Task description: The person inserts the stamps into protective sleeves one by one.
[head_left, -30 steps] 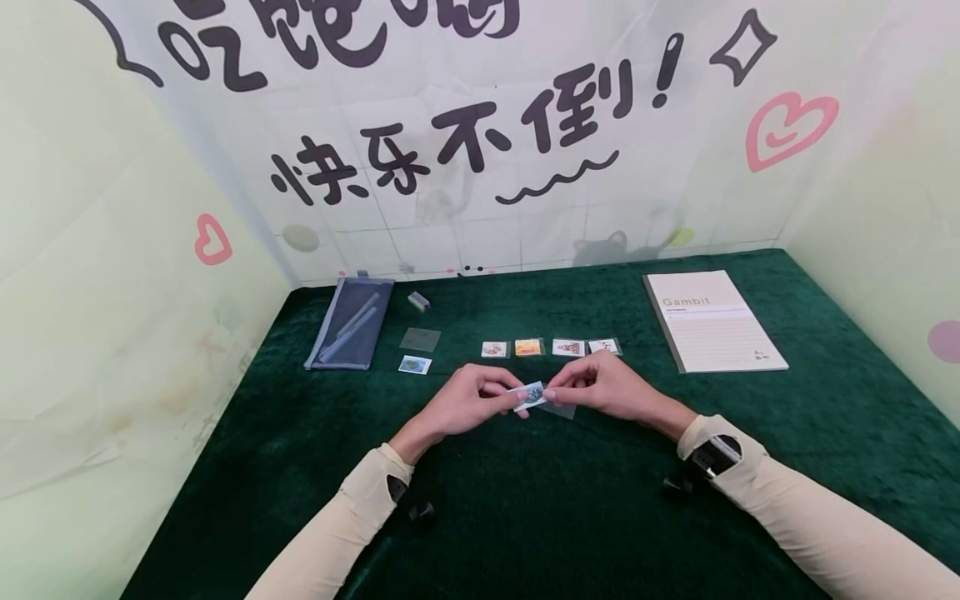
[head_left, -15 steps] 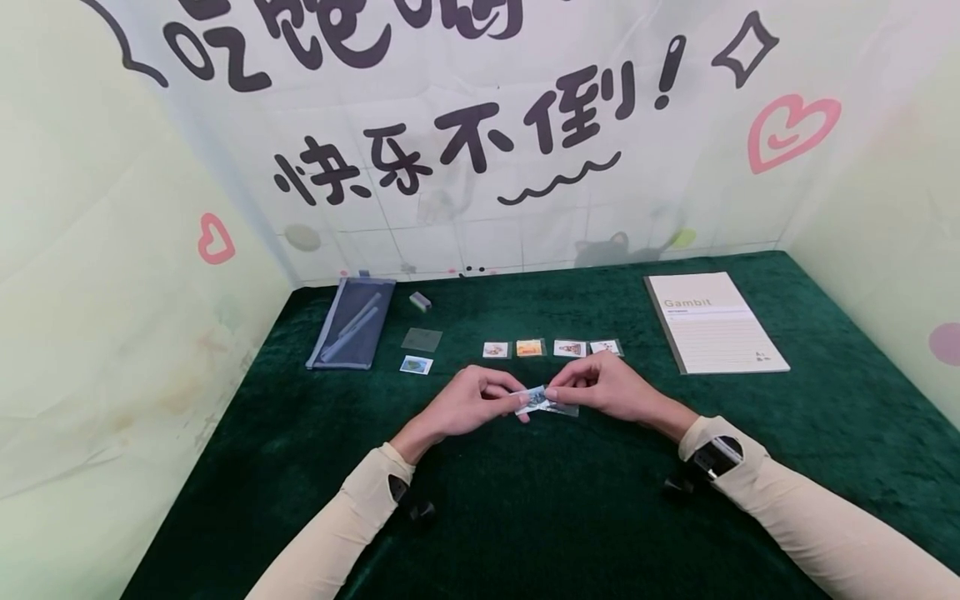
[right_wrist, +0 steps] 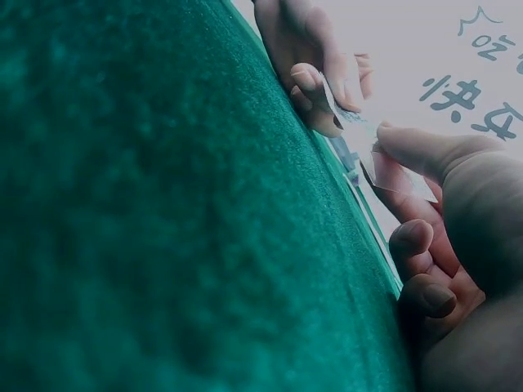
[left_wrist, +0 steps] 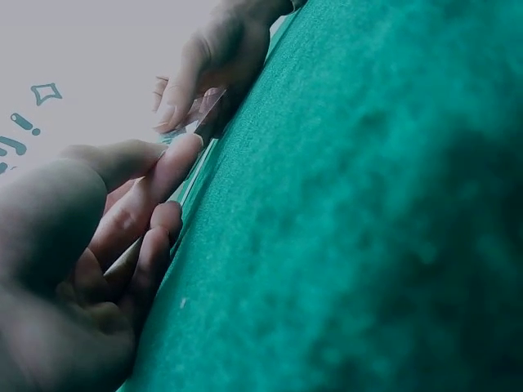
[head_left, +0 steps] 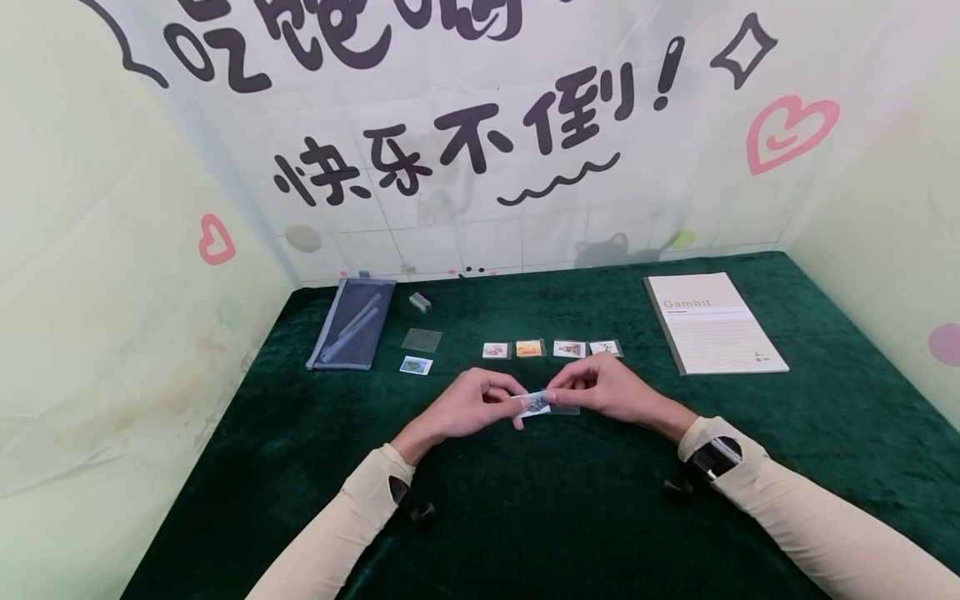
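Between the two hands is a small blue-and-white stamp [head_left: 536, 405], pinched by the left hand [head_left: 471, 403] between thumb and fingers. The right hand [head_left: 602, 392] pinches a clear plastic sleeve [head_left: 566, 410], its thumb at the stamp's right edge. In the right wrist view, the sleeve [right_wrist: 400, 175] shows under the right thumb, meeting the paper-like stamp. Whether the stamp's edge is inside the sleeve I cannot tell. Beyond the hands, several stamps in clear sleeves, one of them orange [head_left: 529, 348], form a row. A loose blue-green stamp [head_left: 416, 365] lies left, below another clear sleeve [head_left: 422, 339].
A blue zip pouch [head_left: 351, 325] with long items inside lies at the back left. Beside it is a small eraser-like block [head_left: 420, 302]. A white notebook [head_left: 716, 323] lies at the right on the dark green cloth [head_left: 525, 517]. Printed fabric walls surround the table.
The stamp has turned from a tilted angle to nearly level, and the sleeve now lines up with it. Both hands have dipped slightly; their pinches stay the same.
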`<state>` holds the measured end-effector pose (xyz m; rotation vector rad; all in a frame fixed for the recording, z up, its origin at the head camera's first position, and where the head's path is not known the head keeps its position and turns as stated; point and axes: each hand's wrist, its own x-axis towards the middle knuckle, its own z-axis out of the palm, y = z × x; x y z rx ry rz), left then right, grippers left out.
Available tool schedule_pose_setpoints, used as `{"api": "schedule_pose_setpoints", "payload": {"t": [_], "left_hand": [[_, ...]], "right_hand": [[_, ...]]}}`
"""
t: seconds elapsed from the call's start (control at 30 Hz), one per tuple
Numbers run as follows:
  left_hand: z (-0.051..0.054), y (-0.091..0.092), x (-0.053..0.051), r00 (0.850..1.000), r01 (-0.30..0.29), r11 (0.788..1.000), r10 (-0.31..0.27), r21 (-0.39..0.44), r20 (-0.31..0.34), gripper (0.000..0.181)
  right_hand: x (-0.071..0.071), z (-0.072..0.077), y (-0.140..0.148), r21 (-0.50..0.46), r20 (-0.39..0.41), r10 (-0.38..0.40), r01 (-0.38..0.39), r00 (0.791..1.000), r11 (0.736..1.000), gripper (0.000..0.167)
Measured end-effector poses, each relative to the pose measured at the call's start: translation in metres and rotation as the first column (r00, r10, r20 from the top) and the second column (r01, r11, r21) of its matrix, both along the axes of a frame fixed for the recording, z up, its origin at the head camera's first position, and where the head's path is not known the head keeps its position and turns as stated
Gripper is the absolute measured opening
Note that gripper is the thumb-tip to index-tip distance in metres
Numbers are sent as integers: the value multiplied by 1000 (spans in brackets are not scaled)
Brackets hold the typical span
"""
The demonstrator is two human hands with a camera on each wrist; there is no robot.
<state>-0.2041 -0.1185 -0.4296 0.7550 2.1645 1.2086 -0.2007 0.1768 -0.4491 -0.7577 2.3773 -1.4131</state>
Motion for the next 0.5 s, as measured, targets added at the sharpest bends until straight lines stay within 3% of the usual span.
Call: {"api": "schedule_pose_setpoints", "payload": {"t": [0.2, 0.37, 0.5], "left_hand": [[-10, -2, -3, 997, -12, 999, 14, 31, -74, 25], [-11, -6, -4, 996, -55, 994, 61, 94, -71, 19], [-12, -6, -3, 996, -57, 992, 65, 108, -67, 16]], "right_hand": [[-1, 1, 0, 10, -8, -15, 15, 1000, 1000, 12], [-1, 2, 0, 17, -3, -51, 51, 999, 999, 14], [0, 3, 0, 16, 10, -46, 46, 999, 999, 15]]}}
